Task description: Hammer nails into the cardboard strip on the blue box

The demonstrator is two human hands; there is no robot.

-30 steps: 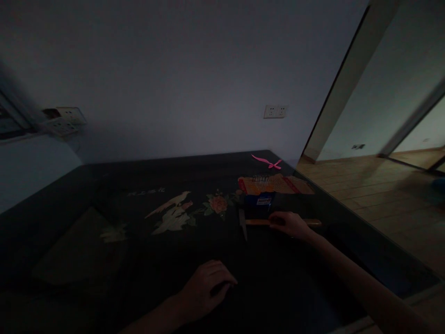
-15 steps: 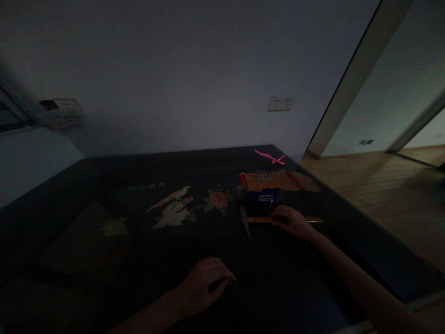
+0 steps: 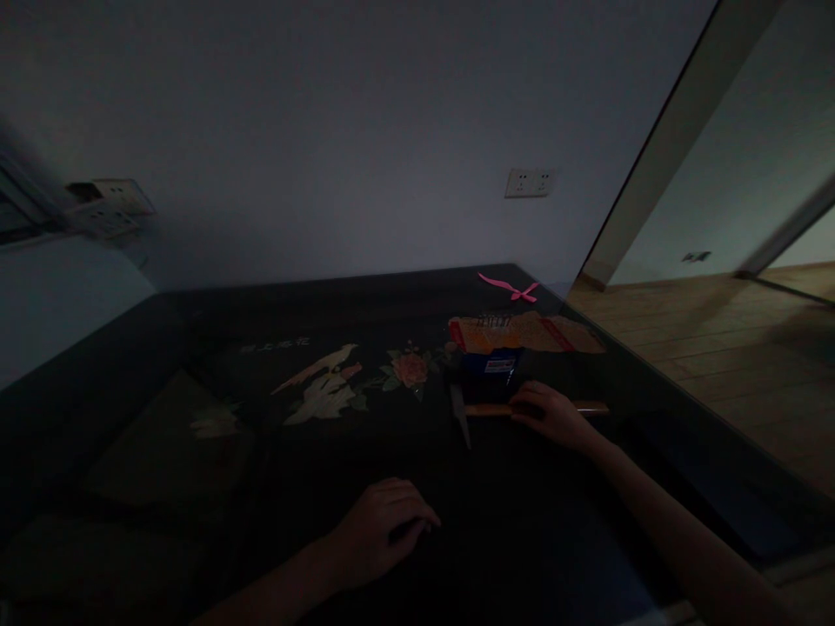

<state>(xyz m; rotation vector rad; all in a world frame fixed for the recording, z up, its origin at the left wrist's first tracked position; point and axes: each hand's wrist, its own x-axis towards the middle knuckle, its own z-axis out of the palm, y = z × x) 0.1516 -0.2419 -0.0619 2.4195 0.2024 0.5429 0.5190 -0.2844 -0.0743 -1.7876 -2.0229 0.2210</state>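
Note:
My right hand [image 3: 549, 414] is closed around the middle of the wooden handle of a hammer [image 3: 486, 409]. The hammer lies across the dark tabletop, its long narrow metal head pointing left. Just behind the handle stands a blue box [image 3: 494, 367], too dark to make out fully. My left hand [image 3: 386, 529] rests low in the centre, apart from the hammer. Its fingers are curled with thumb and fingertips close together; whatever lies between them, if anything, cannot be made out.
A torn brown and red packet [image 3: 548, 334] lies behind the box. Further back is a pink ribbon [image 3: 515, 289] tied in a bow. A dark flat object [image 3: 711, 482] is near the table's right edge. The tabletop carries a bird and flower picture [image 3: 326, 382]. A wall rises behind.
The view has shifted slightly. Both hands and the hammer keep nearly the same places.

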